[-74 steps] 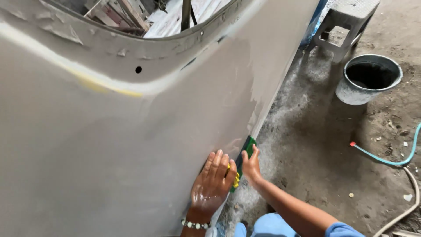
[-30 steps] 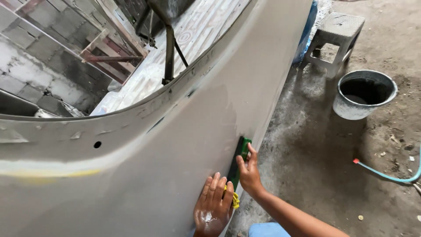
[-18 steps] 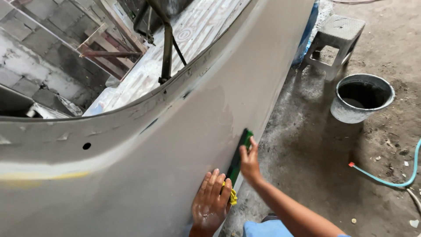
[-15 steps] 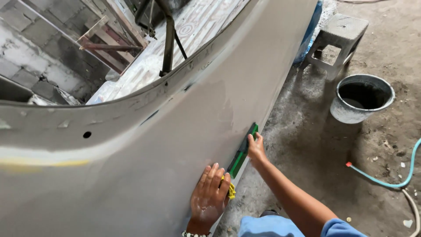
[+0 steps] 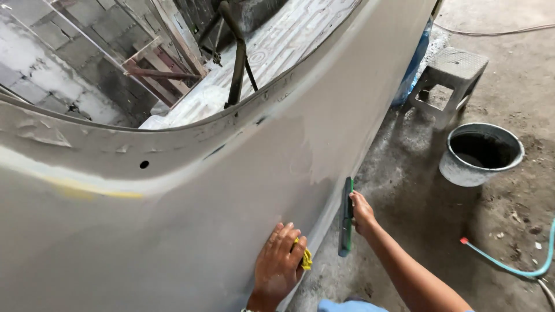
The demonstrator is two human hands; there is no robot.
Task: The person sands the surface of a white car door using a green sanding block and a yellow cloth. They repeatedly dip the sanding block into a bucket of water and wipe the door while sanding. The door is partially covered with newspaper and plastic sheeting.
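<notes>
Pressing flat against the big grey body panel [image 5: 191, 231], the left hand [image 5: 279, 266] lies with its fingers spread and close together, palm on the primed surface near the panel's lower edge; a bit of yellow cloth [image 5: 305, 260] pokes out from under the fingertips, so the hand is pinning it to the metal more than gripping it. Just to the right, the right hand [image 5: 362, 212] is closed on a long, narrow green sanding block [image 5: 347, 218], fingers wrapped over its outer side. The block stands nearly upright along the panel's edge, and whether its face is touching the metal cannot be made out from this angle. The two hands are near each other but apart, with the edge of the panel running between them. A pale yellowish streak crosses the panel at the left, below a small round hole. On the dusty concrete floor [image 5: 416, 190] to the right stand a grey bucket [image 5: 481, 155] and, beyond it, a small grey stool [image 5: 448, 78]; a thin teal hose [image 5: 509, 266] curves across the floor at the lower right.
</notes>
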